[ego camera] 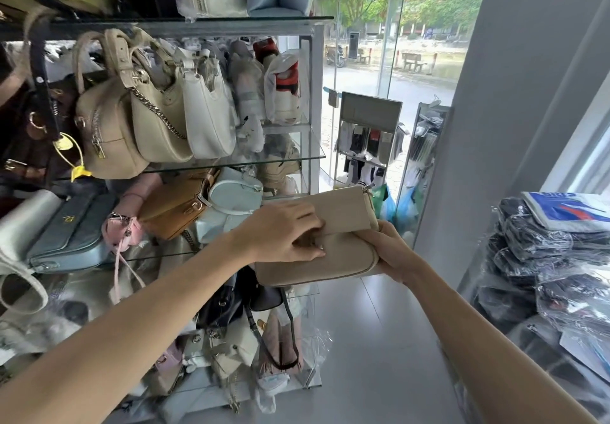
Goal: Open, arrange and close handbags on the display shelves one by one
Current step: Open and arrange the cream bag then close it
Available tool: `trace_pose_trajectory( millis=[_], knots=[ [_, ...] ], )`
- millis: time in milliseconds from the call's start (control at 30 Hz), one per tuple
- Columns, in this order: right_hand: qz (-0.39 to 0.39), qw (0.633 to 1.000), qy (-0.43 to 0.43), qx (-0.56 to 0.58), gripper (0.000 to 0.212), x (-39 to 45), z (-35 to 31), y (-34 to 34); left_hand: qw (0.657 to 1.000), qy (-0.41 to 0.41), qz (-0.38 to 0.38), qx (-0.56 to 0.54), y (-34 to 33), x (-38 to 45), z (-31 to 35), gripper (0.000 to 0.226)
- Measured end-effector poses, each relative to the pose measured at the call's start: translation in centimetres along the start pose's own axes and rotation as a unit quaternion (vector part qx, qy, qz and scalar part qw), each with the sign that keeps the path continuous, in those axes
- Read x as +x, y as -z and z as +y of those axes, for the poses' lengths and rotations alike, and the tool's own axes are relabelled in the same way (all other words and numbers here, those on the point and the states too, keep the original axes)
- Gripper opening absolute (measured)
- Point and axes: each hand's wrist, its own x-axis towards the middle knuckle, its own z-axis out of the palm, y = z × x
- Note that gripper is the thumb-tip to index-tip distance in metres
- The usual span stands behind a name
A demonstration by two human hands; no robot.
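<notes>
head view: both arms reach forward to a beige handbag (333, 242) held in the air just in front of the glass display shelves (297, 156), at about 5 o'clock from the shelf unit's middle. the right hand (391, 252) grasps the bag's right end, fingers wrapped underneath and thumb on top. the left hand (284, 230) lies over the bag's flap (343, 209), its fingers curled at the flap's lower edge and pinching there near the clasp; the flap looks partly lifted from the body. the bag lies roughly level, its metal strap fitting at 1 o'clock from the right hand.

on the shelves, at 10 o'clock from the held bag, stand a cream bag with a chain (158, 116) and a white shoulder bag (208, 116), touching side by side. at 9 o'clock lie a tan bag (178, 205), a pale blue bag (231, 199) and a pink bag (123, 225). at 3 o'clock sits a pile of plastic-wrapped dark clothes (541, 258). at 12 o'clock a sock rack (366, 146) stands by the glass front.
</notes>
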Motion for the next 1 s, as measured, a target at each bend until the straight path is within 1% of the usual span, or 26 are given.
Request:
trace_pose_trajectory(
  millis=[67,167,233,267,333,400,433,533,600,667,700,767,800,833,867,900,933,967,1000],
  knots=[
    [0.010,1.000,-0.006,0.019,0.022,0.1,0.1,-0.1,0.999,-0.008,0.032,0.011,-1.0,-0.6,0.8,0.035],
    [0.018,0.999,-0.012,0.031,0.020,0.3,0.2,-0.5,0.997,0.005,0.071,0.038,-1.9,-1.3,1.1,0.033],
    [0.017,0.999,-0.014,0.045,0.021,0.3,0.3,-0.8,0.996,0.013,0.077,0.049,-2.0,-1.3,1.0,0.033],
    [0.013,0.998,-0.013,0.053,0.023,0.2,0.4,-0.9,0.996,0.029,0.071,0.040,-1.7,-1.2,0.9,0.032],
    [-0.004,0.998,-0.018,0.053,0.033,-0.2,0.6,-1.1,0.994,0.097,0.058,-0.005,-0.4,-0.7,0.0,0.033],
    [-0.015,0.999,-0.024,0.040,0.037,-0.5,0.8,-1.2,0.981,0.182,0.056,-0.027,1.5,-0.1,-1.4,0.038],
    [-0.018,0.999,-0.026,0.038,0.037,-0.7,0.9,-1.3,0.974,0.216,0.057,-0.020,2.3,0.3,-2.3,0.039],
    [-0.034,0.999,-0.025,0.034,0.041,-0.8,0.9,-1.6,0.953,0.293,0.071,0.016,3.7,0.8,-4.9,0.030],
    [-0.040,0.998,-0.026,0.027,0.042,-0.8,0.7,-2.1,0.940,0.339,0.035,0.020,3.7,0.4,-6.1,0.042],
    [-0.043,0.999,-0.019,0.026,0.040,-0.7,0.5,-2.5,0.913,0.407,-0.021,-0.017,3.2,-0.3,-6.6,0.061],
    [-0.046,0.998,-0.016,0.027,0.040,-0.6,0.4,-2.6,0.892,0.446,-0.048,-0.046,3.0,-0.6,-6.4,0.071],
    [-0.053,0.998,-0.008,0.031,0.036,-0.5,0.1,-2.8,0.831,0.536,-0.088,-0.122,2.2,-1.6,-6.3,0.087],
    [-0.057,0.998,-0.004,0.034,0.034,-0.4,0.1,-2.8,0.784,0.586,-0.102,-0.176,2.1,-2.1,-6.2,0.089],
    [-0.059,0.998,-0.002,0.037,0.031,-0.4,0.0,-2.9,0.725,0.634,-0.108,-0.246,2.2,-2.3,-6.1,0.089],
    [-0.058,0.998,0.000,0.040,0.030,-0.4,-0.2,-2.9,0.655,0.669,-0.105,-0.335,2.5,-2.6,-5.9,0.087],
    [-0.057,0.997,0.003,0.042,0.031,-0.3,-0.3,-2.8,0.583,0.680,-0.099,-0.433,2.8,-3.0,-5.8,0.082],
    [-0.057,0.997,0.006,0.043,0.032,-0.3,-0.3,-2.8,0.529,0.668,-0.081,-0.517,3.1,-3.2,-5.7,0.075],
    [-0.054,0.997,0.009,0.046,0.032,-0.3,-0.5,-2.8,0.504,0.643,-0.054,-0.574,3.3,-3.6,-5.6,0.068],
    [-0.050,0.997,0.010,0.050,0.033,-0.2,-0.6,-2.8,0.499,0.611,-0.030,-0.613,3.5,-4.1,-5.6,0.061]
  ],
)
